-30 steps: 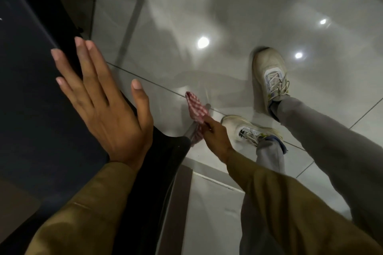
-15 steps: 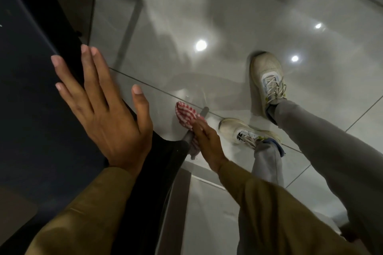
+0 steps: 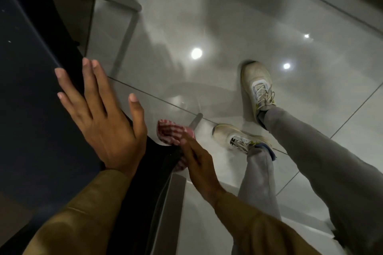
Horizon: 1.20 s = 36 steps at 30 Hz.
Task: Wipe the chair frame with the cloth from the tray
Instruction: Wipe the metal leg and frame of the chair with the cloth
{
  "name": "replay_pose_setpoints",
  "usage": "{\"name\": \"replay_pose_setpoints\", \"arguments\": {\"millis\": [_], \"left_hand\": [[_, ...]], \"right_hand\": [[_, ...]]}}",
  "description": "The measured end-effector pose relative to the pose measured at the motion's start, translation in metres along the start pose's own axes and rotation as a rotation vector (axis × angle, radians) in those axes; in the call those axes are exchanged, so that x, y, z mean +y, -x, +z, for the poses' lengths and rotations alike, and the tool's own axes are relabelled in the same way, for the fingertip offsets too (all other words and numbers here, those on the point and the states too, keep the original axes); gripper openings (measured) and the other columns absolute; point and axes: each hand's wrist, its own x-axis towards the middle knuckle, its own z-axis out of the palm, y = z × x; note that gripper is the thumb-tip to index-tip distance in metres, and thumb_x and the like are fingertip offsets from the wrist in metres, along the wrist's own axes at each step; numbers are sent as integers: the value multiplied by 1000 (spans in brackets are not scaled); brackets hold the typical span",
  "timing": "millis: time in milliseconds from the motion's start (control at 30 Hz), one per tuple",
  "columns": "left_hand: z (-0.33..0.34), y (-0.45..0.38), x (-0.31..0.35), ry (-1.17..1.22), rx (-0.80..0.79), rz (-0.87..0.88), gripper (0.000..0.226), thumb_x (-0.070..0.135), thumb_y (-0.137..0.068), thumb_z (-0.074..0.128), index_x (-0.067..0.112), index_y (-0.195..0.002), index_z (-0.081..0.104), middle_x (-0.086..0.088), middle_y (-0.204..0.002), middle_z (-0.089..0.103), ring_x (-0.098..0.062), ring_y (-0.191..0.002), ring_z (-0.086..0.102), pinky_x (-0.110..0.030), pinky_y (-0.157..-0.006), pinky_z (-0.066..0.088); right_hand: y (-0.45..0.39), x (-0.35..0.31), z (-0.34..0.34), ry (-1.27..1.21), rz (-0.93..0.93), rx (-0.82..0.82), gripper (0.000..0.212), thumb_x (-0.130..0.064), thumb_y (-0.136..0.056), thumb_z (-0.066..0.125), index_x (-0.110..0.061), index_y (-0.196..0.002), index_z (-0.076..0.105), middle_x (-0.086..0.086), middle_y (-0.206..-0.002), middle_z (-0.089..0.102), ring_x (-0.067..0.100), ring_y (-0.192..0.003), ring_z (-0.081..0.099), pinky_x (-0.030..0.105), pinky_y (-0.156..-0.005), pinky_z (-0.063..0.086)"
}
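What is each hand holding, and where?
The right hand presses the red-checked cloth around the chair leg, gripping its near end. The left hand lies flat, open, holding nothing.

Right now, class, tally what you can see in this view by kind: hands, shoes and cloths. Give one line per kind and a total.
Hands: 2, left hand flat on the dark chair seat, right hand on the cloth
Shoes: 2, right shoe and left shoe
Cloths: 1, red checked cloth
Total: 5

Indoor room: glossy grey floor tiles (image 3: pixel 238 27) mirroring ceiling lights (image 3: pixel 196 53).
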Motion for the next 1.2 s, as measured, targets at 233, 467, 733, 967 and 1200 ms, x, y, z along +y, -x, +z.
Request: {"name": "replay_pose_setpoints", "arguments": {"millis": [233,467,733,967,1200], "left_hand": [[4,2,-5,52,3,-12,70,46,-116,24,-1,-168,30,-19,-177,33,-57,-163,22,-70,-133,20],[4,2,-4,50,12,-4,69,45,-116,22,1,-169,28,-17,-178,32,-54,-164,18,-59,-138,9],[0,0,0,53,-21,-11,72,47,-116,20,0,-169,28,-18,-178,31,-56,-164,18,-58,-138,7],[0,2,-5,86,-52,-12,72,47,-115,23,-2,-169,28,-20,-177,30,-58,-161,26,-72,-129,25],[-3,3,-1,61,-17,-12,71,45,-115,26,-1,-170,24,-18,-179,27,-53,-166,15,-61,-138,8]], "right_hand": [[-99,41,-18,-134,251,140,41,-29,-109,55,0,-135,68,20,-121,74,22,-98,75,17,-74,63],[-70,32,-12,-75,215,190,35,-26,-111,52,-5,-131,71,19,-122,76,35,-114,72,50,-102,60],[-15,29,8,-184,70,123,39,-38,-107,52,-13,-127,74,1,-97,78,18,-89,71,30,-77,59],[-118,60,-14,-187,313,312,43,-32,-110,54,-6,-144,64,19,-139,69,34,-130,64,51,-115,52],[-13,33,-4,-96,19,50,38,-48,-106,54,-17,-111,78,-1,-99,80,10,-95,71,24,-85,58]]}}
